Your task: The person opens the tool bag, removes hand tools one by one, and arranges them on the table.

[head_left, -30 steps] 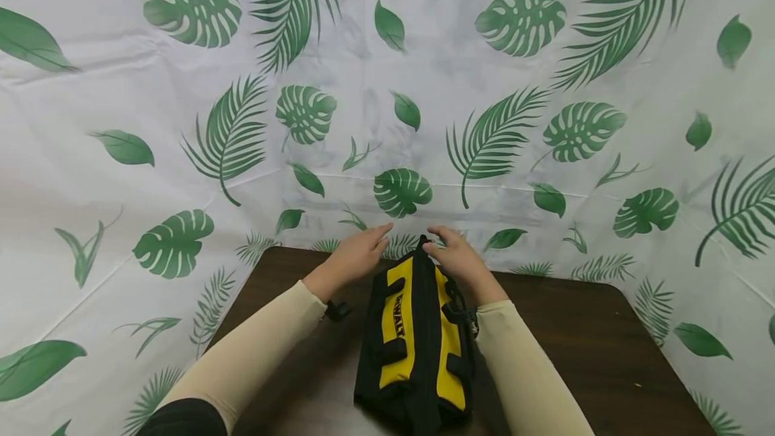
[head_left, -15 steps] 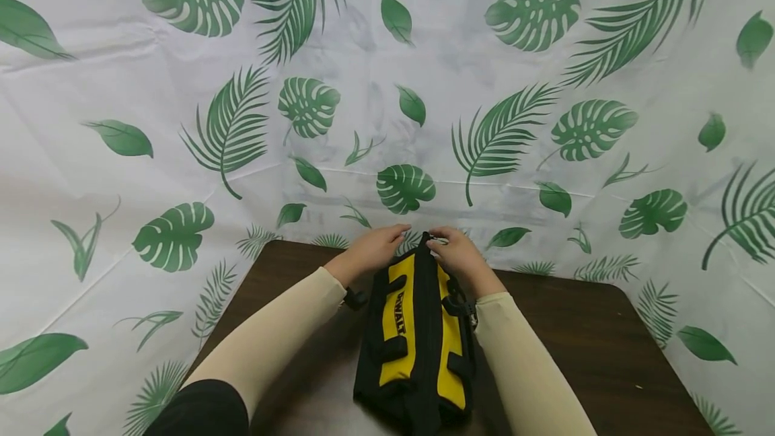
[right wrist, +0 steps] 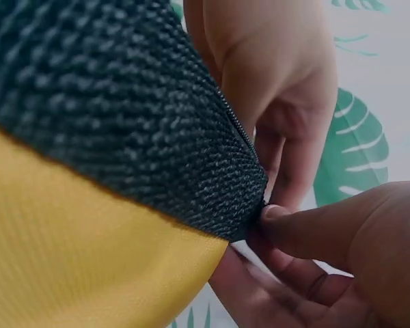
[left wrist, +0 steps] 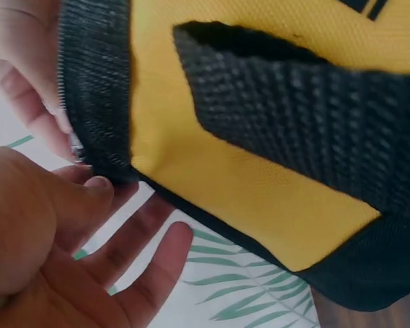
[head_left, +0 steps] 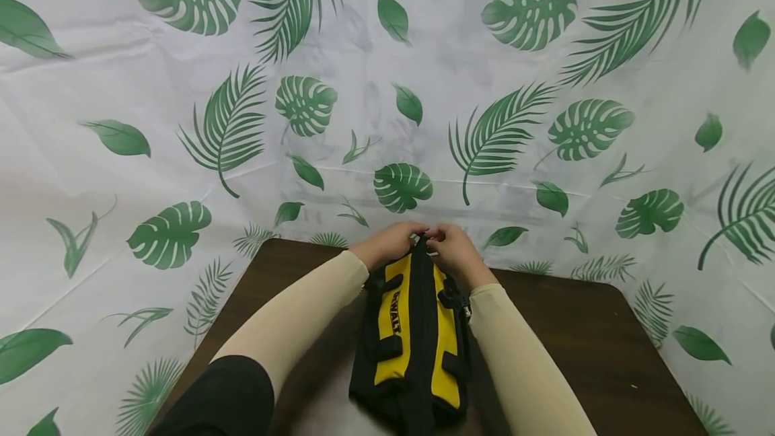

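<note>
A black and yellow DEWALT tool bag (head_left: pixel 422 328) lies lengthwise before me in the head view. Its closed-looking zipper (left wrist: pixel 63 82) runs along the top between black webbing strips. At the far end my left hand (head_left: pixel 393 242) pinches the black end of the bag by the zipper; in the left wrist view its other fingers (left wrist: pixel 154 273) reach out below. My right hand (head_left: pixel 454 252) meets it there, its thumb (right wrist: pixel 307 229) and fingers pinching the tip. A small metal part (left wrist: pixel 76 147), perhaps the zipper slider, shows beside the right fingers.
The bag rests on a dark brown table (head_left: pixel 563 335) with rounded far corners. Behind it hangs a white curtain (head_left: pixel 363 39) with green leaf prints. Black strap handles (head_left: pixel 387 348) and a buckle (head_left: pixel 453 299) stick out from the bag's sides.
My left hand has moved right and in to the bag's far end, where it now pinches. The right hand's fingers have closed on the same tip. The bag has hardly shifted.
</note>
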`<control>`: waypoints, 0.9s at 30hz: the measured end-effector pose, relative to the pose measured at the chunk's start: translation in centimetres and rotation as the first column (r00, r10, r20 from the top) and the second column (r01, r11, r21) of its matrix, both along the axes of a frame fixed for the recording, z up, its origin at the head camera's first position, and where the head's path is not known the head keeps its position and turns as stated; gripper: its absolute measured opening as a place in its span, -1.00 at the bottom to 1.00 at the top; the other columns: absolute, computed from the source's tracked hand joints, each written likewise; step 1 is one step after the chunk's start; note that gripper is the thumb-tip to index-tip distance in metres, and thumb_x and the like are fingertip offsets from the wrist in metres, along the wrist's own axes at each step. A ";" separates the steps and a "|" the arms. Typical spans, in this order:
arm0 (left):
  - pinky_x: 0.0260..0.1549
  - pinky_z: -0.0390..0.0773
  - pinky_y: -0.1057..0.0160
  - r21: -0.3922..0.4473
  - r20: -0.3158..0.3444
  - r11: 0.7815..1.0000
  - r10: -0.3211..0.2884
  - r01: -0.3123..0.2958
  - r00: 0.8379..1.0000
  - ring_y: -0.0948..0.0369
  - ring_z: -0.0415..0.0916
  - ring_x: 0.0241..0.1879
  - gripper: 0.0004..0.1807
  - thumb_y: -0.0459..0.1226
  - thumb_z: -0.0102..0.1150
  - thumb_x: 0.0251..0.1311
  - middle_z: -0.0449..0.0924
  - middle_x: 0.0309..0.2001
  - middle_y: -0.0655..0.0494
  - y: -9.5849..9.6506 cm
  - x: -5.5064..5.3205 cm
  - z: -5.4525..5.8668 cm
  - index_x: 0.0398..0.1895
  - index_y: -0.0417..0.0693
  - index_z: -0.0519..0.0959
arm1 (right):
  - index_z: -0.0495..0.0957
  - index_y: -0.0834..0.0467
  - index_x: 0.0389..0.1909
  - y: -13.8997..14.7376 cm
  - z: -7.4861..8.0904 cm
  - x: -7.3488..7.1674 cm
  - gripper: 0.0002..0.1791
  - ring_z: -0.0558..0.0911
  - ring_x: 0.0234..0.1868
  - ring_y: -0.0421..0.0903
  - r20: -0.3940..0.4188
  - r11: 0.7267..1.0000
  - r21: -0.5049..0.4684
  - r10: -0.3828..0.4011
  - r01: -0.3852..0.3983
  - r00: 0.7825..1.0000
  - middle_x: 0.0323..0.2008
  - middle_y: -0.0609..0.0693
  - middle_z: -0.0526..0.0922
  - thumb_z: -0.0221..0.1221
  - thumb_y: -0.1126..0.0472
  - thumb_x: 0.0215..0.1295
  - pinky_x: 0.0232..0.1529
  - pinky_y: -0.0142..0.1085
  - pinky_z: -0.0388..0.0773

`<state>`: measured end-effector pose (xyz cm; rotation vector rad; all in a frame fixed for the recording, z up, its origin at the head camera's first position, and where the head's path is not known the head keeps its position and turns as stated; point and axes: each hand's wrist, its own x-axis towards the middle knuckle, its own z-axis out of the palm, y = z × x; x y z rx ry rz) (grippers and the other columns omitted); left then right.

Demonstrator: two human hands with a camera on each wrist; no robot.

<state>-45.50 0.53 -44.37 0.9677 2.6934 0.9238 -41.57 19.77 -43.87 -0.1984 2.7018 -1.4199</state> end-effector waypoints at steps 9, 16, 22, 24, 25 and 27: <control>0.12 0.72 0.06 -0.096 -0.222 0.995 0.015 -0.037 0.975 0.05 0.72 0.05 -0.81 -0.36 0.13 0.65 0.78 0.08 -0.01 0.4 -1.1 0.1 0.07 -0.01 0.71 | 0.74 0.22 0.06 0.2 -0.1 0.5 -0.78 0.72 0.05 0.18 -0.045 0.997 0.066 -0.023 0.026 0.999 0.00 0.22 0.75 0.16 0.24 0.68 0.08 -0.04 0.67; -0.10 0.66 0.14 -0.102 -0.189 0.993 0.039 -0.059 0.981 0.15 0.66 -0.22 -0.82 -0.33 0.03 0.70 0.77 -0.08 -0.04 0.2 -1.4 1.4 0.04 -0.08 0.66 | 0.76 0.16 -0.11 -0.1 1.2 2.1 -0.87 0.59 -0.33 0.00 -0.109 0.986 0.153 0.075 -0.058 0.991 -0.24 0.11 0.74 0.24 0.29 0.62 -0.28 -0.20 0.54; -0.25 0.53 0.24 -0.099 -0.105 0.994 0.039 -0.050 0.994 0.14 0.64 -0.22 -0.85 -0.34 0.01 0.71 0.78 -0.11 -0.08 0.3 -2.1 1.4 0.02 -0.10 0.60 | 0.76 0.06 -0.15 0.6 0.6 4.8 -0.88 0.55 -0.35 -0.02 -0.109 0.978 0.181 0.126 -0.105 0.986 -0.28 0.07 0.70 0.26 0.29 0.60 -0.29 -0.18 0.52; -0.28 0.53 0.27 -0.076 -0.073 0.996 0.048 -0.053 0.996 0.13 0.66 -0.22 -0.86 -0.35 0.01 0.70 0.79 -0.13 -0.08 0.4 -2.3 1.0 0.00 -0.11 0.60 | 0.76 0.06 -0.15 0.9 0.1 5.9 -0.88 0.59 -0.33 -0.03 -0.109 0.979 0.165 0.135 -0.116 0.985 -0.29 0.06 0.72 0.27 0.30 0.59 -0.25 -0.17 0.55; -0.29 0.53 0.28 -0.064 -0.053 0.996 0.053 -0.056 0.997 0.13 0.67 -0.22 -0.86 -0.35 0.01 0.70 0.79 -0.13 -0.08 0.5 -2.3 0.8 0.00 -0.12 0.60 | 0.77 0.06 -0.15 1.0 -0.1 6.5 -0.87 0.61 -0.31 -0.03 -0.105 0.981 0.155 0.137 -0.119 0.985 -0.28 0.05 0.73 0.28 0.31 0.58 -0.22 -0.17 0.57; -0.31 0.53 0.30 -0.044 -0.019 0.997 0.066 -0.066 0.998 0.15 0.68 -0.22 -0.87 -0.36 0.02 0.70 0.79 -0.14 -0.06 0.6 -2.3 0.3 0.00 -0.12 0.59 | 0.78 0.05 -0.16 1.2 -0.6 7.7 -0.87 0.63 -0.28 -0.04 -0.095 0.981 0.146 0.145 -0.130 0.985 -0.29 0.02 0.73 0.29 0.31 0.57 -0.18 -0.17 0.61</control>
